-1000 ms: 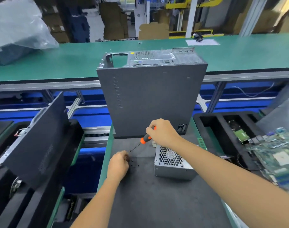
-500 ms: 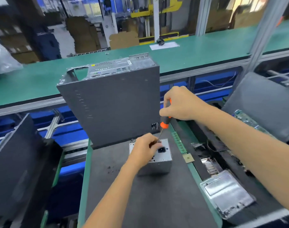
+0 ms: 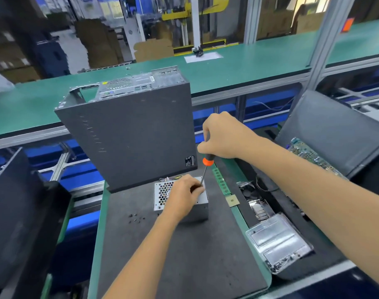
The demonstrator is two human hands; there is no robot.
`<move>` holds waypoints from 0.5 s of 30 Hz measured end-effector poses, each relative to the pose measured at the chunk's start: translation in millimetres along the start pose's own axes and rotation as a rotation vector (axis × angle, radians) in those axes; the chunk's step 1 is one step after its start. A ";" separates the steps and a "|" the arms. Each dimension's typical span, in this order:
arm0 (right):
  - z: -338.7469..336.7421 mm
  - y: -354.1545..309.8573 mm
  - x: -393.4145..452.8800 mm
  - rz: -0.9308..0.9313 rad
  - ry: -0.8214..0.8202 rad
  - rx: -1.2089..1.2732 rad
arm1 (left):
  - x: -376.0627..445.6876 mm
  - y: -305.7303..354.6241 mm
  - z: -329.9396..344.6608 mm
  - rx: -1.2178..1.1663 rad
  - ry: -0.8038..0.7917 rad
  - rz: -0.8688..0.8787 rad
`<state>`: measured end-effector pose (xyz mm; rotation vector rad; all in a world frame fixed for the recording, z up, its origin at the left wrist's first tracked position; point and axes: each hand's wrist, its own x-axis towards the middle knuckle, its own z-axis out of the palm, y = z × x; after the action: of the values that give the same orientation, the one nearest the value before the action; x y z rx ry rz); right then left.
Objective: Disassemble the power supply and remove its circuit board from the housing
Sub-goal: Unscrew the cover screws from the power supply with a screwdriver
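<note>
While the left hand (image 3: 184,194) grips the power supply (image 3: 162,195), the right hand (image 3: 223,137) clasps a screwdriver (image 3: 206,167).

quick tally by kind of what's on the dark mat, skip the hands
computer case: 1
power supply: 1
screwdriver: 1
loose screws: about 5, too small to be sure
total: about 8

Bright, even overhead light, shadows soft and faint on the dark mat (image 3: 184,255); glare on the clear plastic tray (image 3: 279,249); the background beyond the green bench (image 3: 249,65) is blurred; straight lines bow toward the edges
</note>
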<state>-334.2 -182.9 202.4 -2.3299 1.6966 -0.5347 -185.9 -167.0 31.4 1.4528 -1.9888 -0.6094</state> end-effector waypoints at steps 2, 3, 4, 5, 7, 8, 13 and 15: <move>2.4 1.1 -0.3 0.002 -0.005 0.000 | -0.1 -0.2 -1.1 -0.005 -0.016 -0.013; 3.1 1.2 -0.1 0.000 -0.008 -0.005 | 0.5 -0.3 -2.4 -0.006 -0.033 -0.017; 3.6 0.7 0.6 -0.006 -0.011 -0.011 | 1.4 -0.8 -4.1 -0.008 -0.053 -0.020; 3.9 0.0 1.1 -0.014 -0.014 -0.017 | 2.6 -1.6 -5.8 -0.013 -0.073 -0.022; 5.0 -1.1 1.7 -0.025 -0.023 -0.022 | 4.6 -3.0 -8.0 -0.018 -0.095 -0.020; 5.7 -1.3 1.8 -0.026 -0.028 -0.021 | 4.9 -3.1 -8.2 -0.017 -0.096 -0.017; 8.3 -0.9 2.6 -0.028 -0.048 -0.034 | 4.9 -5.6 -8.0 -0.018 -0.065 0.007; 8.3 -0.3 2.6 -0.026 -0.049 -0.036 | 6.6 -6.7 -6.7 0.014 -0.059 0.023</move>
<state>-329.9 -185.6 195.3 -2.3725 1.6705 -0.4513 -178.1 -175.3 33.0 1.4334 -2.0564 -0.6365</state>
